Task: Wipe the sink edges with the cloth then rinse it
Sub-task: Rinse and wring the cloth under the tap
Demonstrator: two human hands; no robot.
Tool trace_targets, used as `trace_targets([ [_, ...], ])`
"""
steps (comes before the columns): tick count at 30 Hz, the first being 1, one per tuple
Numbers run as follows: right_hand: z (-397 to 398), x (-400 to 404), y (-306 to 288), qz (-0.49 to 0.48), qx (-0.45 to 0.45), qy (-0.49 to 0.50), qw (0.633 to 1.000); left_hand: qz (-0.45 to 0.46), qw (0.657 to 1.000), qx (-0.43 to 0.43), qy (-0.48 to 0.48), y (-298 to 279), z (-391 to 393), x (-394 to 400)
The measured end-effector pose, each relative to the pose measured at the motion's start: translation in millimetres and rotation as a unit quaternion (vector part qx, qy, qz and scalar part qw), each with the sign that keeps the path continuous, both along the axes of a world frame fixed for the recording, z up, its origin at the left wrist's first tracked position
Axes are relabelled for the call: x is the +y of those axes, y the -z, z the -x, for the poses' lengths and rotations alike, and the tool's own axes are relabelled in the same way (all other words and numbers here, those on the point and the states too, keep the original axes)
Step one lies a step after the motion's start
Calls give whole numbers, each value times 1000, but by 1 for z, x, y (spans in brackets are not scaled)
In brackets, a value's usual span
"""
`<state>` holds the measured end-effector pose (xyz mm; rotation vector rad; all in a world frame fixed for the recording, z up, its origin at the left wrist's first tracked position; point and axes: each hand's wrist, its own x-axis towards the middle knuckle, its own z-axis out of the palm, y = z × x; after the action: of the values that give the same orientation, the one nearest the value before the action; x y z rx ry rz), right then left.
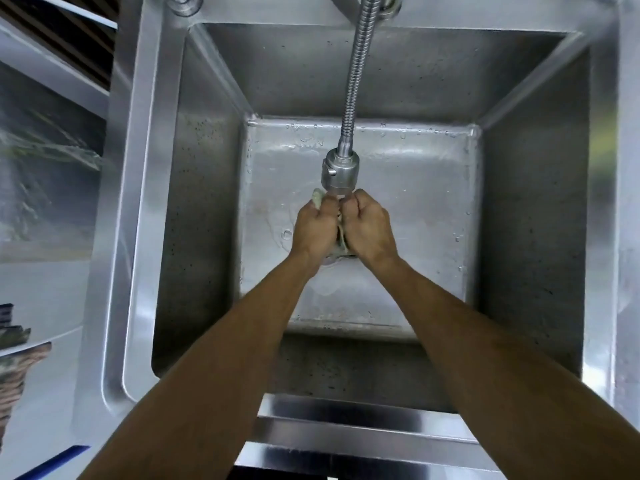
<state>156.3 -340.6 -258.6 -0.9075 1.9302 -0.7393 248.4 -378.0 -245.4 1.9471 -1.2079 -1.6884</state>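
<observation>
Both hands meet over the middle of a deep steel sink [145, 209], held side by side with the knuckles turned away from the camera. The left hand [313, 226] is curled into a closed grip around a pale cloth [318, 197], a corner of which pokes out just beyond its fingers. The right hand [367, 226] is likewise closed, its grip pressed on the same cloth, and a strip of the fabric shows in the narrow gap between the two palms. Directly beyond the fists hangs the spray head [339, 173] of a flexible metal hose [356, 71], its outlet just above the fingers. Water may be running onto the cloth, though the stream itself is hard to make out. The sink floor below the hands is wet and glossy, with droplets scattered to either side.
</observation>
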Motion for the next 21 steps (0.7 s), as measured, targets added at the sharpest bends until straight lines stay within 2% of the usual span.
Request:
trace_targets([
  [3, -7, 13, -6, -13, -56, -42, 997, -21, 992, -36, 119, -3, -19, -12],
  [5, -6, 21, -14, -39, -153, -36, 987, -39, 980, -43, 188, -12, -36, -24],
  [7, 6, 25, -25, -73, -239, -53, 967, -60, 973, -5, 222, -30, -46, -31],
  [9, 20, 28, -40, -72, -242, -91, 963, -94, 960, 29, 261, -49, -49, -36],
  [12, 30, 33, -63, -25, -176, -137, 974, -108, 943, 18, 314, -76, -57, -51],
  [15, 40, 30, -85, 31, -81, -184, 979, -50, 958, 16, 281, -101, -60, -72],
  [18, 45, 24, -108, 51, -103, -215, 970, 37, 984, 55, 168, -123, -35, -85],
  [21, 47, 19, -116, 49, -96, -227, 968, 78, 988, 96, 88, -138, 5, -95],
])
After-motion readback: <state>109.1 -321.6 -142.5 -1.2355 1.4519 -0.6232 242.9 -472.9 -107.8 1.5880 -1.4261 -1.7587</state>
